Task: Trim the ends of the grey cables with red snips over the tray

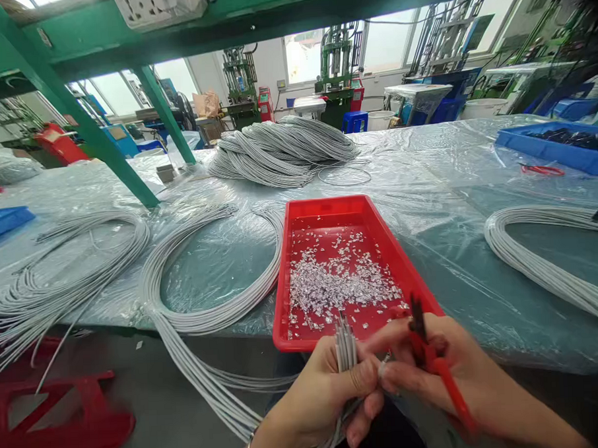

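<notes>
My left hand (330, 388) is closed round a bundle of thin grey cables (344, 344), their stripped ends pointing up. Close against it, my right hand (449, 369) holds red-handled scissors (452, 389), dark blades up, slightly blurred. Its thumb and fingertips also pinch a single cable end (384, 364) beside the bundle. Just beyond both hands lies a red tray (404, 265), with many small silvery foil scraps (331, 282) scattered on its bottom. From the left hand the cables run down and left into a large loop (156, 290) on the table.
Another cable coil (131, 238) lies farther left, and one (527, 240) at right. A big cable heap (286, 148) sits behind the tray. A green frame post (97, 147) crosses at left. At far right are a blue tray (538, 144) and red-handled scissors (543, 170). A red stool (65, 426) stands below left.
</notes>
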The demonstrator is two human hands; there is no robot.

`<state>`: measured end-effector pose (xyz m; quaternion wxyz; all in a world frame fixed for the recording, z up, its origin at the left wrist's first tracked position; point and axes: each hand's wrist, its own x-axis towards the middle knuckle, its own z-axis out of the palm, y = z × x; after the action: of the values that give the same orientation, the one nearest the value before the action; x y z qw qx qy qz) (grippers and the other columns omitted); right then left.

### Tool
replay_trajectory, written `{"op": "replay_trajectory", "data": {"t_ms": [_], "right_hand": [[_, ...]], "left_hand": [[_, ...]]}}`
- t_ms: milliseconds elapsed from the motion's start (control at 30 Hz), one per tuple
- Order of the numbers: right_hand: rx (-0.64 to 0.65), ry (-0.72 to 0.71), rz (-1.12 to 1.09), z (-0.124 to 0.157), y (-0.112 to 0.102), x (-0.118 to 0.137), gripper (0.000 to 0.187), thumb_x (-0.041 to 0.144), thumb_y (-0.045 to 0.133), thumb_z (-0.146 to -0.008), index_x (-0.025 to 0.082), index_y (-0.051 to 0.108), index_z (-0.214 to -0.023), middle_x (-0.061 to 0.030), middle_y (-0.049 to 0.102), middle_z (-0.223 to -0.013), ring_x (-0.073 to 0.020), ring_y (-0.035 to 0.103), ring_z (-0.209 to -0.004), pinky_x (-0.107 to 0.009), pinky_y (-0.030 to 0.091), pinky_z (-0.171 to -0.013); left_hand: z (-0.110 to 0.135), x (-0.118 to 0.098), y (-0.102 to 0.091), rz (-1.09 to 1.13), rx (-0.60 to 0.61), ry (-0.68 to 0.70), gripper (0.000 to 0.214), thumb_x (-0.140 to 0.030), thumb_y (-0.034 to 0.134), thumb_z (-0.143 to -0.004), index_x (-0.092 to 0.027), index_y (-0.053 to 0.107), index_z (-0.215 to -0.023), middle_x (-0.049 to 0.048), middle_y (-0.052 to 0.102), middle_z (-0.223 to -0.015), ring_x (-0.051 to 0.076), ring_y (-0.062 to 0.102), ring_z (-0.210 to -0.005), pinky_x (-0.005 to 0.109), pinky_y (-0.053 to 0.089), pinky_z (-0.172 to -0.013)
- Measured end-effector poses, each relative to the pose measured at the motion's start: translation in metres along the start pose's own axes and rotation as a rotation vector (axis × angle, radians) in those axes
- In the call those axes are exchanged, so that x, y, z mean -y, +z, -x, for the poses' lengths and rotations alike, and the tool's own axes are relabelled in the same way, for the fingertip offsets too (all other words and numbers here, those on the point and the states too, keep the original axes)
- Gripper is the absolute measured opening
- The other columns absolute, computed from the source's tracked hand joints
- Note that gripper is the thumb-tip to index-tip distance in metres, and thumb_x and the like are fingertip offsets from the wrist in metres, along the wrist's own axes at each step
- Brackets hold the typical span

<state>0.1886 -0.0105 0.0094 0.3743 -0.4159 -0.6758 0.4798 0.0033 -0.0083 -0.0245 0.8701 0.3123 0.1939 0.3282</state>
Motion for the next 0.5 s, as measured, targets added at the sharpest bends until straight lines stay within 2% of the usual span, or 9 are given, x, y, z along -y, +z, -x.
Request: {"op": "replay_trajectory", "data": {"t_ms": [67,133,233,333,400,500], "right_hand": [[0.011,-0.084,-0.016,-0.006,0.008,0.001,0.028,0.049,0.071,-0.096,0.023,0.075,-0.085,0.0032,0.066,-0.057,-0.0132,0.061,-0.046,-0.021,0.047,-0.043],[-0.025,-0.150,0.037,-0.010,0.010,0.003,0.032,0.045,0.073,-0.096,0.023,0.070,-0.073,0.0015,0.070,-0.059,-0.0148,0.065,-0.050,-0.022,0.049,-0.047],[-0.125,-0.256,0.130,-0.011,0.009,0.004,0.037,0.041,0.073,-0.096,0.023,0.066,-0.064,0.0025,0.067,-0.053,-0.0142,0.062,-0.045,-0.023,0.046,-0.045],[-0.257,-0.384,0.228,-0.011,0.009,0.005,0.029,0.024,0.068,-0.095,0.024,0.063,-0.066,0.0045,0.064,-0.052,-0.0142,0.059,-0.044,-0.026,0.045,-0.047],[-0.309,-0.464,0.296,-0.013,0.009,0.005,0.024,0.012,0.062,-0.091,0.025,0.062,-0.070,0.0050,0.063,-0.053,-0.0143,0.058,-0.046,-0.028,0.045,-0.051],[-0.283,-0.541,0.394,-0.017,0.010,0.008,0.028,0.005,0.055,-0.089,0.024,0.059,-0.068,0.0047,0.062,-0.051,-0.0136,0.053,-0.044,-0.029,0.043,-0.053]], "left_hand": [[-0.002,0.001,-0.002,-0.009,-0.003,-0.016,0.045,-0.054,0.087,-0.074,-0.013,0.068,-0.071,-0.0065,0.053,-0.044,0.003,0.038,-0.023,0.013,0.025,-0.020],[-0.003,0.000,-0.004,-0.029,-0.026,-0.016,0.044,-0.053,0.086,-0.076,-0.013,0.066,-0.072,-0.0073,0.053,-0.044,0.003,0.037,-0.022,0.013,0.025,-0.020],[-0.004,-0.002,-0.006,-0.081,-0.014,0.002,0.045,-0.055,0.083,-0.078,-0.014,0.066,-0.074,-0.0074,0.053,-0.044,0.003,0.037,-0.023,0.014,0.024,-0.021],[-0.005,-0.004,-0.004,-0.163,-0.029,0.097,0.046,-0.058,0.079,-0.081,-0.015,0.065,-0.076,-0.0065,0.054,-0.047,0.004,0.038,-0.026,0.015,0.024,-0.024],[-0.004,-0.006,0.000,-0.269,-0.090,0.191,0.046,-0.059,0.077,-0.084,-0.015,0.064,-0.077,-0.0060,0.055,-0.049,0.003,0.039,-0.030,0.015,0.023,-0.031],[-0.002,-0.009,0.007,-0.454,-0.231,0.302,0.047,-0.060,0.074,-0.085,-0.014,0.067,-0.078,-0.0049,0.053,-0.051,0.005,0.045,-0.041,0.017,0.031,-0.042]]}}
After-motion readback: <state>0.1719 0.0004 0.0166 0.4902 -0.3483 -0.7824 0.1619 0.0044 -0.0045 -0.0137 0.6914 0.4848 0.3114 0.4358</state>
